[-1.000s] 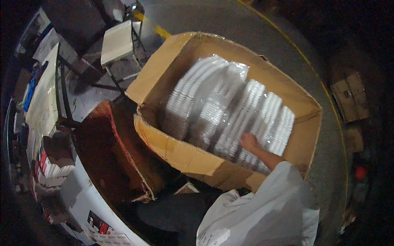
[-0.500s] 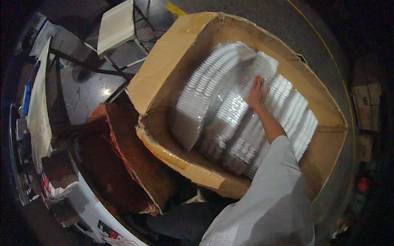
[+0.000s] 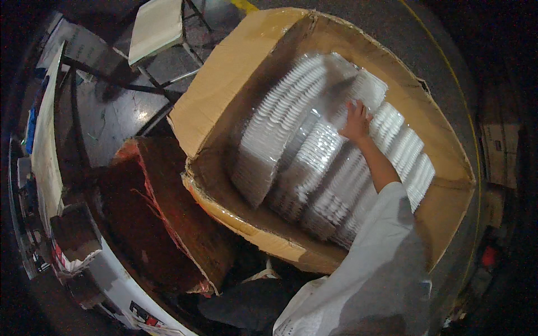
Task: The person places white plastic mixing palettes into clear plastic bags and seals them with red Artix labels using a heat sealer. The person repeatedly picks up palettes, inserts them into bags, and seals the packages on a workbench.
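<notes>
My right hand (image 3: 357,122) reaches from a grey sleeve into a large open cardboard box (image 3: 210,106). Its fingers are spread over a row of nested clear plastic trays (image 3: 319,148) with ribbed, wavy edges, and it touches the row near its upper end. To the left of it leans another tray stack (image 3: 286,112), tilted away, with a gap between the two. Further rows of the same trays (image 3: 412,154) stand packed side by side on the right. My left hand is not in view.
A dark reddish-brown open box (image 3: 190,224) stands left of the cardboard box. Beyond it are a stool with a pale seat (image 3: 157,31) and metal legs, and a pale board (image 3: 47,145) at the far left. A yellow line (image 3: 448,73) runs along the floor at right.
My right hand has shifted slightly to the right along the trays, with its fingers still spread. The view has moved a little.
</notes>
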{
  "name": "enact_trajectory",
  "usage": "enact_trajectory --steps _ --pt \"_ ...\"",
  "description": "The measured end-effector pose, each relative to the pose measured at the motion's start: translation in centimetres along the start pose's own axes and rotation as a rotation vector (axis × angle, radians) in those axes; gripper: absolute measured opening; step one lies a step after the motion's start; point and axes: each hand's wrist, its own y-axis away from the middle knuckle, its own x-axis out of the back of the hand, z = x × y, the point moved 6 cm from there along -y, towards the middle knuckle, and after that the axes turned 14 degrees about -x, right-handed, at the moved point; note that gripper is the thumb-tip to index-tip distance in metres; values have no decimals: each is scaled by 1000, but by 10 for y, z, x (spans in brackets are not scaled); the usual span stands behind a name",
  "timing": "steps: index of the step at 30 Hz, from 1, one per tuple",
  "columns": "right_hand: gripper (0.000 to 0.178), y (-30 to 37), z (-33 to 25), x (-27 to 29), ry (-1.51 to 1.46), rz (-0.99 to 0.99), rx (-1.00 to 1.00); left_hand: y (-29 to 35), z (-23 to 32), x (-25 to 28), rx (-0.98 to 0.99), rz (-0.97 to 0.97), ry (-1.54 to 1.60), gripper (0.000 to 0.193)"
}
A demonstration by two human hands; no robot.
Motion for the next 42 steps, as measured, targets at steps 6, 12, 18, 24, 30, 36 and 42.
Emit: enact_trajectory --steps 6,12,18,24,30,36,42 --pt "106 6 -4 18 75 8 24 -7 5 0 -13 -17 0 45" --pt "116 -29 10 29 164 -258 -29 -15 12 -2 -35 -31 12 44" --pt "113 -63 22 16 46 -438 73 -17 15 1 -39 -26 16 43" --pt "111 -51 20 -4 -86 -383 144 -20 19 -1 -36 -28 29 43" --pt "108 -85 8 -16 340 -614 27 -20 30 4 -40 -17 36 42" --pt "106 -77 8 -7 210 -417 71 -13 36 3 -17 15 79 41" --pt "104 -35 14 6 42 -367 128 -2 36 3 -19 47 120 41"
